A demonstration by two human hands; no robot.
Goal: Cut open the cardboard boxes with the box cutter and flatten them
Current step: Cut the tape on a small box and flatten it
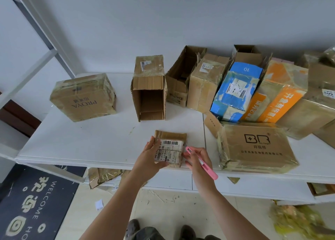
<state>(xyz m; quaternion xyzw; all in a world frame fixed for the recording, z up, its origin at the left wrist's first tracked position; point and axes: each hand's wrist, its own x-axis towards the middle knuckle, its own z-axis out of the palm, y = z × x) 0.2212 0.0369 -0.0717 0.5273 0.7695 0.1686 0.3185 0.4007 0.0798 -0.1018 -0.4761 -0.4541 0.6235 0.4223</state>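
A small taped cardboard box (172, 145) with a white barcode label lies near the front edge of the white table (90, 140). My left hand (147, 158) grips its left and front sides, thumb under the near edge. My right hand (197, 160) holds a pink box cutter (201, 162), its tip touching the box's right side. A sealed box marked PROYA (83, 97) sits at the left. An open-ended box (149, 91) lies in the middle.
Several more boxes crowd the right: an open brown one (181, 76), a blue one (235, 93), an orange one (279, 96) and a flat BR box (257, 147). Flattened cardboard (101, 176) lies on the floor under the table. A dark welcome mat (32, 203) is at lower left.
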